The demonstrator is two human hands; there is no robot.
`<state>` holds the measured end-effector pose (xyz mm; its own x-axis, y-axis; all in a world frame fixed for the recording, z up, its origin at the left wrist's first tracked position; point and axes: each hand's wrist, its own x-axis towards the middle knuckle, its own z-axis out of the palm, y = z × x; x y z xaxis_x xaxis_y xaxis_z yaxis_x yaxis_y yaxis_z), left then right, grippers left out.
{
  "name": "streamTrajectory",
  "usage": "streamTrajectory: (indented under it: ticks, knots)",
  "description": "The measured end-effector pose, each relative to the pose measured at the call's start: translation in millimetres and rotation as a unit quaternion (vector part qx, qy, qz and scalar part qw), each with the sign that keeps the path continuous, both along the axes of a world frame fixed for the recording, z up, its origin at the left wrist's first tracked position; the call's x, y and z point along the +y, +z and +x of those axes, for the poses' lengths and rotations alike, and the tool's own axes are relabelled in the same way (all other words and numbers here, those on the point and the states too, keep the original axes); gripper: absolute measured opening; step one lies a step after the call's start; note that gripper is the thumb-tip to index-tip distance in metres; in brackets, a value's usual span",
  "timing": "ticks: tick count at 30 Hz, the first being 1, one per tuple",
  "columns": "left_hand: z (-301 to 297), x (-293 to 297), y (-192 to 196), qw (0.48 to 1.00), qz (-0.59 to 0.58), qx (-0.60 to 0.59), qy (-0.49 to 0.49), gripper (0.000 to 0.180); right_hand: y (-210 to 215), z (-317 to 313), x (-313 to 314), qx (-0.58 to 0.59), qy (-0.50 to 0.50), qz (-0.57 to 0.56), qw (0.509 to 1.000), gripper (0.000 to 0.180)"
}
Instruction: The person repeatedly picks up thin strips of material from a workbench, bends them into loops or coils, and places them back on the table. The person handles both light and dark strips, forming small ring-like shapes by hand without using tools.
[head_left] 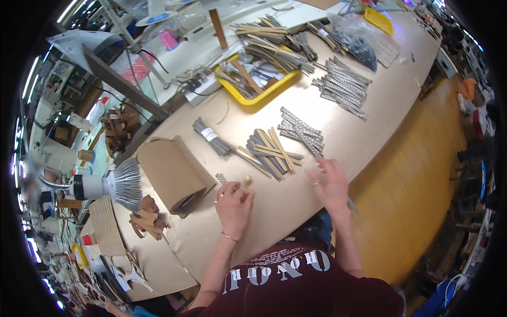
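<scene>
My left hand is over the table near its front edge, fingers curled and pinched together. Out past its fingertips pokes the end of a silver-grey braided strip, which it appears to grip; the rest is hidden. Right beside those fingers is a small round beige thing, too small to name. My right hand, slightly blurred, has its fingers stretched forward and apart. Its fingertips are close to the near end of a small pile of braided strips. Left of that pile lie loose grey and tan strips.
A yellow tray of strips and scraps stands at the back. More braided strips lie far right. A bundled stack of grey strips, a rolled brown sheet and a lamp are left. The table edge curves along the right.
</scene>
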<state>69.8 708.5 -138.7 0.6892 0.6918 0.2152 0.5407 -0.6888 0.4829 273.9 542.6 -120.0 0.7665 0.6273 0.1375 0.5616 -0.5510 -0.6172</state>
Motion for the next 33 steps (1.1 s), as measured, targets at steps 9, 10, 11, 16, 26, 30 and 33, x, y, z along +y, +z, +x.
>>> streamTrajectory:
  ticks: [9, 10, 11, 16, 26, 30, 33]
  knots:
    - [-16.6, -5.4, 21.7, 0.992, 0.031, -0.090, 0.079, 0.021, -10.9, -4.6, 40.5, -0.073, 0.053, -0.015, 0.996, 0.014]
    - [-16.5, -8.6, 23.1, 0.993, 0.016, -0.098, 0.069, 0.019, -11.3, -4.2, 38.6, -0.066, 0.038, -0.013, 0.997, 0.014]
    - [-15.1, -11.3, 24.2, 0.993, 0.002, -0.107, 0.057, 0.017, -11.7, -3.7, 37.4, -0.055, 0.017, -0.017, 0.998, 0.015]
    - [6.4, -24.2, 29.6, 0.986, -0.044, -0.149, -0.055, 0.016, -10.3, -8.3, 37.4, -0.049, -0.001, -0.029, 0.998, 0.024]
    - [41.6, -27.6, 52.6, 0.840, -0.434, -0.327, -0.016, 0.027, 23.7, -28.2, 28.6, 0.184, 0.114, 0.224, 0.950, 0.021]
    - [34.1, -2.9, 60.6, 0.737, -0.549, -0.392, 0.035, 0.031, 21.7, -39.1, 22.8, 0.422, 0.153, 0.199, 0.871, 0.020]
    - [23.4, -3.0, 64.8, 0.774, -0.489, -0.401, 0.022, 0.028, 18.4, -46.1, 24.6, 0.479, 0.100, 0.143, 0.860, 0.017]
